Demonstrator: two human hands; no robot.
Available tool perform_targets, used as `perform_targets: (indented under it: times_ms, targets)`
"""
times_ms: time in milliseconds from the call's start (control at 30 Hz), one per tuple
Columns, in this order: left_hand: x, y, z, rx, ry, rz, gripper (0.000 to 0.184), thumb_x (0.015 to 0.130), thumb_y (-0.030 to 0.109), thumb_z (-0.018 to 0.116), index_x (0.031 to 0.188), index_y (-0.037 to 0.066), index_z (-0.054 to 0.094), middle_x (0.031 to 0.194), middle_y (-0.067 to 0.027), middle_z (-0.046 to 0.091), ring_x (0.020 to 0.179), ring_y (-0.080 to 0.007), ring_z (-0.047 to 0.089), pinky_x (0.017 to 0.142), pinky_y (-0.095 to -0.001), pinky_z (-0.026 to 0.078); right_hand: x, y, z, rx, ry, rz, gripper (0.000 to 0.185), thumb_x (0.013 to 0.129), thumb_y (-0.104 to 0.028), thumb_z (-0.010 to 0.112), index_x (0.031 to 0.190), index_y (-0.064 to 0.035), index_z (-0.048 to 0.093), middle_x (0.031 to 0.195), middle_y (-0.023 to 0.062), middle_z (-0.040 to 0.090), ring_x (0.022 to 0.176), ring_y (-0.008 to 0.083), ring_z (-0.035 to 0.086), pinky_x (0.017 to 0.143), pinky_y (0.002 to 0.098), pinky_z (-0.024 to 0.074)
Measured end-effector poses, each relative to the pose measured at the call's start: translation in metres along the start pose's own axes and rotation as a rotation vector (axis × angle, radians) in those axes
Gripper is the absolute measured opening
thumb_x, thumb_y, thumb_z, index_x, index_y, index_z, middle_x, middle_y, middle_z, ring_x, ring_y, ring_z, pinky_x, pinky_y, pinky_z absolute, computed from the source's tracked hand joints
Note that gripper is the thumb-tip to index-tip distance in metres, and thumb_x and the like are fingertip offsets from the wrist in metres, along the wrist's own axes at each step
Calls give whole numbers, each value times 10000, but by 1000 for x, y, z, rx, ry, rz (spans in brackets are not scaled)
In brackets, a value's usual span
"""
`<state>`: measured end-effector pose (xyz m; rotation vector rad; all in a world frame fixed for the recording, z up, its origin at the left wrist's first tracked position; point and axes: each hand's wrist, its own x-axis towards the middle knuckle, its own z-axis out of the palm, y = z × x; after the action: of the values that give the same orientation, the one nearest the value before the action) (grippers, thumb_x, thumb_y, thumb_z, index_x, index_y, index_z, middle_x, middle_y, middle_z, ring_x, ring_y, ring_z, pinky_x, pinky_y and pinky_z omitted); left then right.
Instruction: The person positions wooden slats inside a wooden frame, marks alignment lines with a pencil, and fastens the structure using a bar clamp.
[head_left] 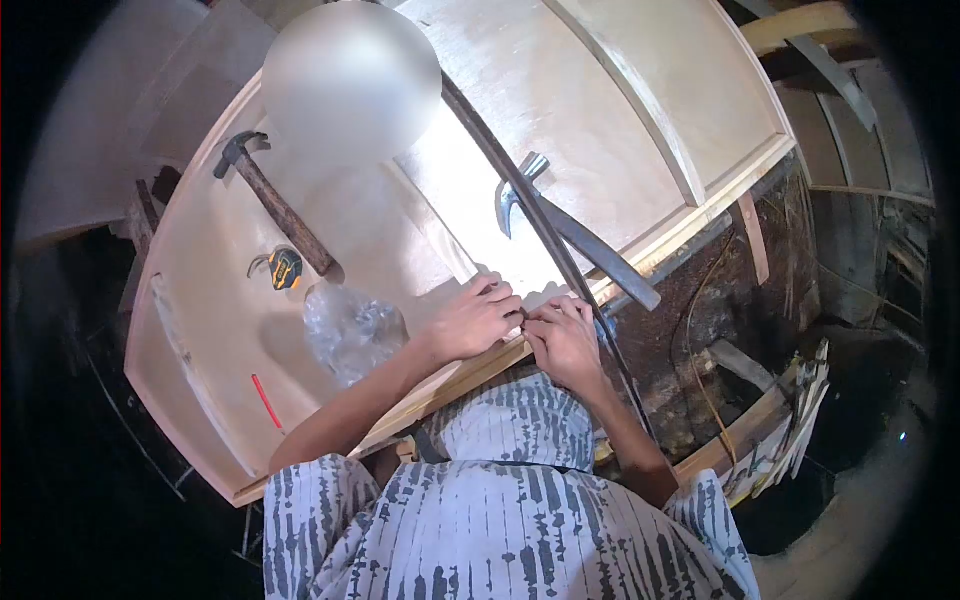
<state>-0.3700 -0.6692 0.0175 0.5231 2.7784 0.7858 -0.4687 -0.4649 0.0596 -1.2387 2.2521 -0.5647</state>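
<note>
Both hands meet at the near wooden edge of a large pale panel (340, 215) with raised battens. My left hand (478, 320) has its fingers bent and closed at the edge, fingertips close to the other hand. Beside it, my right hand (565, 342) is closed in a pinch at the same edge. Anything between the fingers is too small or hidden to make out. A long dark strip (500, 160) runs diagonally past my right hand. Left of my left forearm lies a crumpled clear plastic bag (350, 328).
A wooden-handled claw hammer (280, 210), a yellow and black tape measure (286, 268) and a red pencil (266, 401) lie on the left. Another claw hammer (595, 250) lies under the dark strip, its handle past the panel's edge. Splintered wood (800, 430) stands at lower right.
</note>
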Motion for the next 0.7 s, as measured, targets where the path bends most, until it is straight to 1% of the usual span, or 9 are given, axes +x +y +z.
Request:
perform_targets:
  times_ms: [300, 367, 433, 500, 533, 600, 633, 667, 700]
  targets:
    - [-4, 4, -10, 9, -36, -3, 416, 810, 243, 760, 1212, 152, 697, 1209, 3, 642, 1273, -195, 542, 1160, -449, 314, -6, -2, -3, -45, 10, -57, 172, 893, -132, 709, 1036, -56, 768, 1132, 92, 716, 1173, 315, 599, 1054, 483, 394]
    - [-3, 9, -16, -73, -34, -76, 513, 790, 219, 777, 1289, 148, 680, 1307, -36, 636, 1350, -229, 518, 1194, -464, 289, -26, -15, -28, 194, 236, 10, 289, 887, -113, 721, 1165, -32, 726, 1179, 157, 693, 1188, 341, 589, 1050, 486, 432]
    - [-1, 5, -40, -121, 106, -141, 554, 794, 261, 818, 1309, 136, 656, 1334, -82, 618, 1371, -271, 504, 1200, -500, 300, -61, -15, -58, 74, 399, 235, 395, 872, -115, 738, 1261, -68, 688, 1182, 163, 701, 1204, 374, 601, 1050, 490, 452]
    - [13, -31, -48, -375, 450, -383, 562, 823, 281, 850, 1299, 92, 618, 1337, -125, 603, 1341, -303, 536, 1152, -499, 389, -109, 21, -61, 96, 415, 419, 474, 876, -185, 774, 1321, -63, 669, 1209, 186, 699, 1182, 398, 626, 1052, 493, 469]
    - [28, -70, -35, -435, 776, -453, 570, 798, 202, 877, 1269, 47, 596, 1287, -151, 626, 1199, -344, 607, 1050, -477, 463, -136, 42, -60, 161, 237, 465, 504, 881, -233, 800, 1314, -28, 644, 1155, 192, 704, 1086, 376, 657, 982, 485, 498]
    - [74, -127, -74, -783, 1172, -790, 705, 862, 280, 869, 1358, -24, 470, 1217, -186, 535, 1078, -324, 588, 940, -406, 510, -190, 79, -40, 348, -40, 621, 514, 874, -294, 838, 1243, 11, 651, 999, 184, 723, 887, 327, 695, 835, 467, 538]
    - [96, -156, -91, -748, 1226, -846, 742, 879, 310, 856, 1365, -60, 435, 1246, -223, 515, 1081, -345, 588, 947, -419, 513, -203, 91, -25, 475, -136, 731, 482, 863, -308, 850, 1179, 16, 683, 896, 169, 737, 784, 299, 703, 758, 458, 549]
    - [115, -183, -102, -716, 1281, -901, 785, 895, 340, 844, 1372, -97, 400, 1275, -260, 495, 1084, -367, 588, 955, -432, 516, -200, 91, -20, 474, -125, 716, 482, 863, -308, 850, 1179, 16, 683, 896, 169, 737, 784, 299, 703, 758, 458, 549]
    - [132, -203, -110, -662, 1219, -965, 823, 909, 376, 826, 1343, -172, 392, 1362, -377, 443, 1190, -415, 590, 1008, -445, 507, -196, 94, -15, 367, -128, 790, 482, 874, -328, 828, 1205, 2, 710, 1006, 218, 746, 915, 372, 717, 844, 471, 553]
